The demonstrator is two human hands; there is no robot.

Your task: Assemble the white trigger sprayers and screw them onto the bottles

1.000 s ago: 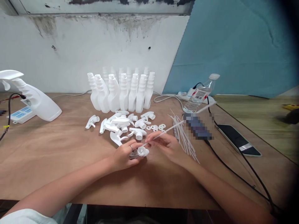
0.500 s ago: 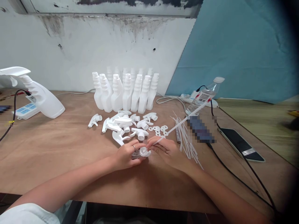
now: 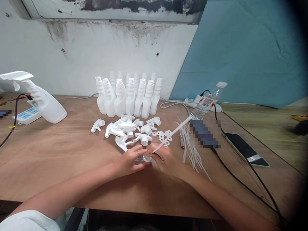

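My left hand (image 3: 133, 160) is closed around a white trigger spray head (image 3: 147, 158), whose round neck faces up toward me. Between the thumb and fingers of my right hand (image 3: 165, 159) is pinched one end of a thin white plastic tube (image 3: 175, 131). That end meets the spray head's neck; my fingers hide how far in it sits. The tube slants up and away to the right. Just beyond my hands lie a pile of white trigger spray heads (image 3: 125, 126) and several flat white ring washers (image 3: 166, 138). A bundle of loose white tubes (image 3: 192, 146) is right of my right hand.
Several white bottles (image 3: 131, 98) without heads stand near the wall. An assembled spray bottle (image 3: 48, 104) leans by a power strip (image 3: 28, 115) at left. At right are a clear water bottle (image 3: 204, 105), a phone (image 3: 245, 149) and black cables (image 3: 237, 179).
My right hand has moved slightly left and closer to the spray head. The tube's held end has come down to the neck, and its far end has dropped lower and leftward.
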